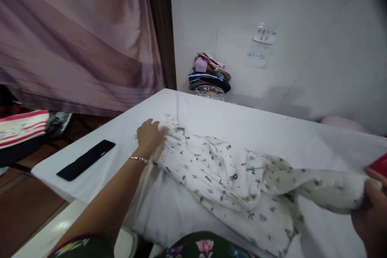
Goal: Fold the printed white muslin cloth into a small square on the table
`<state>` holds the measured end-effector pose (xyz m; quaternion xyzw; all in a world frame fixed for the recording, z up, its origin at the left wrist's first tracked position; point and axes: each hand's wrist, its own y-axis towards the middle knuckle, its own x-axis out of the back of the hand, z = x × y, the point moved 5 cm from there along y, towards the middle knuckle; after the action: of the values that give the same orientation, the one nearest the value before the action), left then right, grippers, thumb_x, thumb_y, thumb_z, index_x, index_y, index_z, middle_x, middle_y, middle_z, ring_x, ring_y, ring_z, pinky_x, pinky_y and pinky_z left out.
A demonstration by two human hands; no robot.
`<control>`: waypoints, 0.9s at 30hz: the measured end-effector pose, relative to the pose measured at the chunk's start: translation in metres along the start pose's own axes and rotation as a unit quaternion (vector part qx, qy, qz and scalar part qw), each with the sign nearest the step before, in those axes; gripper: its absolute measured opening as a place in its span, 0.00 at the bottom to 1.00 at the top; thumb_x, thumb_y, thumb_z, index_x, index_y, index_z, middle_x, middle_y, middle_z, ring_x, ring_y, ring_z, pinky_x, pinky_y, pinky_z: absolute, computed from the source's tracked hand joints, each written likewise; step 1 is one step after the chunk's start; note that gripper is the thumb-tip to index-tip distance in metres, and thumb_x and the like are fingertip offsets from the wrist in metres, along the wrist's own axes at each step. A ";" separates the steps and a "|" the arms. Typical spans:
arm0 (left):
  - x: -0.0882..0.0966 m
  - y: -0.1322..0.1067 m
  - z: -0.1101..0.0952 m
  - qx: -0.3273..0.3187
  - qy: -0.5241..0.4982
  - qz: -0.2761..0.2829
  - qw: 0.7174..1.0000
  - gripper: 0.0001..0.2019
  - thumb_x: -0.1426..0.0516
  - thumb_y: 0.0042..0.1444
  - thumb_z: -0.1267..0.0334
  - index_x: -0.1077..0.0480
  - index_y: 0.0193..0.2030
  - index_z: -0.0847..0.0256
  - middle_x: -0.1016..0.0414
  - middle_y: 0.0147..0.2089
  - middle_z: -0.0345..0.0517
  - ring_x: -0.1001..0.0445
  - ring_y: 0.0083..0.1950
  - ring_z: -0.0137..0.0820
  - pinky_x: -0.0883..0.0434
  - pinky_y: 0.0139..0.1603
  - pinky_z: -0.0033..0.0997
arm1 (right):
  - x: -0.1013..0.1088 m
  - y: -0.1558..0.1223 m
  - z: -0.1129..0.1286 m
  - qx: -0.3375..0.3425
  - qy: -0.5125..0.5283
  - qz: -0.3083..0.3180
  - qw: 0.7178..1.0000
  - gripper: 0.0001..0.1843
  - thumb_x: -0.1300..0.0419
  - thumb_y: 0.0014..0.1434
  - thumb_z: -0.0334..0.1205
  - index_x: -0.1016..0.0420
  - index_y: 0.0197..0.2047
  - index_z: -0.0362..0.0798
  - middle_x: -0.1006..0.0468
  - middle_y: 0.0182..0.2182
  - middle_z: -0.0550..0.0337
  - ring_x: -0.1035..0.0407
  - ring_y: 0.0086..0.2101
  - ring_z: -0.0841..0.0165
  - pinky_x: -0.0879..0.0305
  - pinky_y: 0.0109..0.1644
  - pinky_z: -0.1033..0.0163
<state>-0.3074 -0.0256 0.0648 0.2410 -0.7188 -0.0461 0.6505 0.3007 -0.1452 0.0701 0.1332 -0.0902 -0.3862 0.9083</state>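
Note:
A white cloth (208, 173) with a small scattered print stretches across the table, wrinkled and partly folded over itself; its exact kind I cannot tell. My left hand (150, 136) is at its far left end, fingers bent down onto the fabric, thumb hidden. At the right edge of the view, my right hand (370, 205) grips the other end and holds that part up off the table, twisted into a narrow band. Something red (379, 165) shows just above my right fingers, cut off by the frame.
On the white-covered table (223, 117), a flat black object (86, 160) lies at the left. A stack of folded clothes (210, 76) stands beyond the far edge by the wall. Paper notes (256, 56) hang there. A pink curtain (78, 40) is at left, above striped fabric (24, 129).

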 end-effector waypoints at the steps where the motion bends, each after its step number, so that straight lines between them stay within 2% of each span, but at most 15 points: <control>1: 0.003 -0.007 -0.016 -0.051 -0.032 -0.023 0.998 0.20 0.48 0.57 0.54 0.30 0.51 0.65 0.36 0.59 0.61 0.38 0.61 0.48 0.39 0.58 0.51 | 0.001 0.004 0.011 0.012 0.035 -0.034 0.999 0.17 0.38 0.47 0.50 0.24 0.43 0.63 0.26 0.34 0.57 0.29 0.32 0.63 0.31 0.32 0.54; 2: 0.006 -0.015 -0.035 -0.109 -0.080 -0.028 0.990 0.19 0.49 0.58 0.54 0.30 0.50 0.63 0.35 0.59 0.58 0.38 0.61 0.45 0.40 0.60 0.48 | 0.001 0.008 0.023 0.033 0.052 -0.061 0.996 0.15 0.36 0.46 0.48 0.23 0.40 0.61 0.27 0.33 0.57 0.30 0.33 0.63 0.32 0.33 0.53; 4: 0.011 -0.039 -0.078 -0.236 -0.192 0.020 0.952 0.16 0.49 0.59 0.54 0.29 0.47 0.60 0.30 0.56 0.52 0.34 0.58 0.39 0.37 0.59 0.42 | 0.002 0.015 0.045 0.088 0.073 -0.084 0.990 0.12 0.36 0.47 0.46 0.23 0.38 0.60 0.27 0.33 0.57 0.30 0.36 0.62 0.32 0.38 0.50; 7: 0.017 -0.087 -0.134 -0.405 -0.289 0.136 0.857 0.15 0.48 0.59 0.52 0.29 0.47 0.56 0.29 0.55 0.48 0.33 0.57 0.37 0.36 0.58 0.39 | 0.013 0.029 0.063 0.168 0.105 -0.115 0.973 0.10 0.37 0.49 0.43 0.22 0.37 0.61 0.26 0.34 0.58 0.30 0.39 0.64 0.35 0.48 0.48; 9: 0.018 -0.115 -0.155 -0.470 -0.311 0.193 0.803 0.16 0.46 0.58 0.51 0.29 0.49 0.54 0.30 0.56 0.48 0.34 0.58 0.37 0.36 0.57 0.39 | 0.024 0.043 0.063 0.196 0.121 -0.136 0.964 0.09 0.39 0.50 0.39 0.22 0.37 0.59 0.27 0.32 0.60 0.30 0.38 0.67 0.36 0.51 0.52; 11: 0.016 -0.134 -0.164 -0.502 -0.316 0.233 0.771 0.17 0.45 0.57 0.49 0.30 0.50 0.54 0.31 0.57 0.48 0.33 0.57 0.37 0.37 0.57 0.39 | 0.037 0.057 0.058 0.207 0.138 -0.144 0.958 0.11 0.42 0.52 0.34 0.21 0.37 0.55 0.28 0.31 0.61 0.30 0.36 0.71 0.36 0.50 0.57; 14: 0.009 -0.147 -0.167 -0.515 -0.304 0.273 0.753 0.19 0.44 0.56 0.49 0.31 0.51 0.53 0.29 0.55 0.47 0.31 0.54 0.37 0.36 0.53 0.38 | 0.053 0.074 0.050 0.210 0.160 -0.154 0.952 0.13 0.46 0.54 0.28 0.22 0.36 0.50 0.29 0.29 0.62 0.31 0.31 0.74 0.35 0.45 0.62; 17: 0.003 -0.146 -0.166 -0.501 -0.287 0.289 0.764 0.19 0.45 0.57 0.49 0.33 0.53 0.53 0.26 0.48 0.45 0.30 0.47 0.36 0.37 0.50 0.38 | 0.061 0.083 0.041 0.185 0.167 -0.167 0.954 0.12 0.46 0.54 0.26 0.24 0.36 0.47 0.31 0.26 0.64 0.33 0.28 0.75 0.35 0.39 0.65; 21: 0.003 -0.146 -0.173 -0.503 -0.275 0.289 0.766 0.18 0.45 0.56 0.49 0.31 0.50 0.53 0.26 0.40 0.43 0.31 0.42 0.34 0.39 0.49 0.37 | 0.059 0.089 0.029 0.135 0.170 -0.170 0.961 0.10 0.47 0.54 0.27 0.26 0.37 0.45 0.33 0.25 0.64 0.35 0.25 0.75 0.37 0.32 0.67; 27: 0.007 -0.160 -0.193 -0.526 -0.303 0.293 0.738 0.17 0.43 0.55 0.52 0.31 0.50 0.53 0.30 0.46 0.46 0.34 0.49 0.37 0.39 0.51 0.38 | 0.057 0.099 0.015 0.085 0.144 -0.191 0.967 0.10 0.49 0.55 0.27 0.29 0.36 0.46 0.33 0.27 0.64 0.35 0.26 0.75 0.38 0.34 0.66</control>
<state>-0.0771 -0.1213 0.0388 -0.3889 -0.7747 -0.2943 0.4025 0.4029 -0.1228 0.1190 0.2790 0.0355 -0.5199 0.8066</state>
